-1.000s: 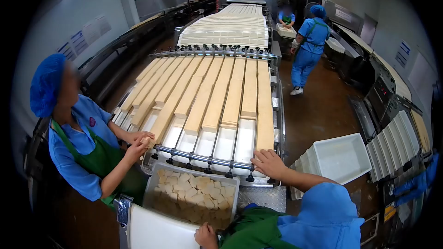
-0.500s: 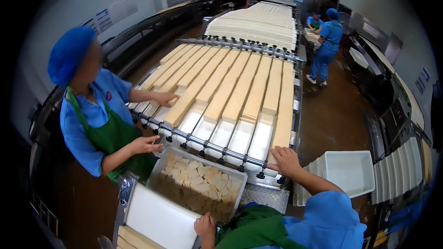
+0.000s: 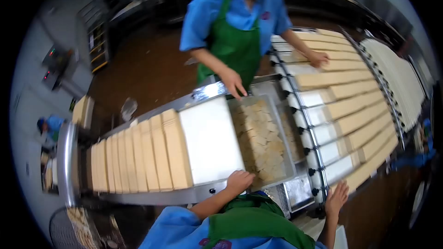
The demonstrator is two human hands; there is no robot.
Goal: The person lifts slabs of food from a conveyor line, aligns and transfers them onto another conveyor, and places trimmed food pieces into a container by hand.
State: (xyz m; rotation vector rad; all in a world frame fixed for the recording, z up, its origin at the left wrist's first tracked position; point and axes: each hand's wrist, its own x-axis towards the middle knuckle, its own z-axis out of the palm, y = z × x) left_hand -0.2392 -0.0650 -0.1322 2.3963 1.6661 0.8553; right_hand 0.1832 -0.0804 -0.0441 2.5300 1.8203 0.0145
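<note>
My left hand (image 3: 240,180) rests at the near corner of a bin (image 3: 288,157) filled with pale broken pieces (image 3: 263,138), by the edge of a white belt (image 3: 210,140); its fingers are curled and whatever they hold is hidden. My right hand (image 3: 338,197) has its fingers spread at the near end of the long pale strips (image 3: 369,168), beside a metal bar with black knobs (image 3: 308,133). Nothing shows in it. Stacked pale slabs (image 3: 138,152) stand in a row on the belt's left part.
Across the belt stands a co-worker (image 3: 240,27) in a green apron, one hand over the bin and one over the strips. A metal roller frame (image 3: 68,166) is at the left. Another person (image 3: 51,124) is at the far left.
The view has swung left, bringing the slab row into sight. My right hand has lifted its fingers from the strip end and spread them. The co-worker's near hand has moved over the bin.
</note>
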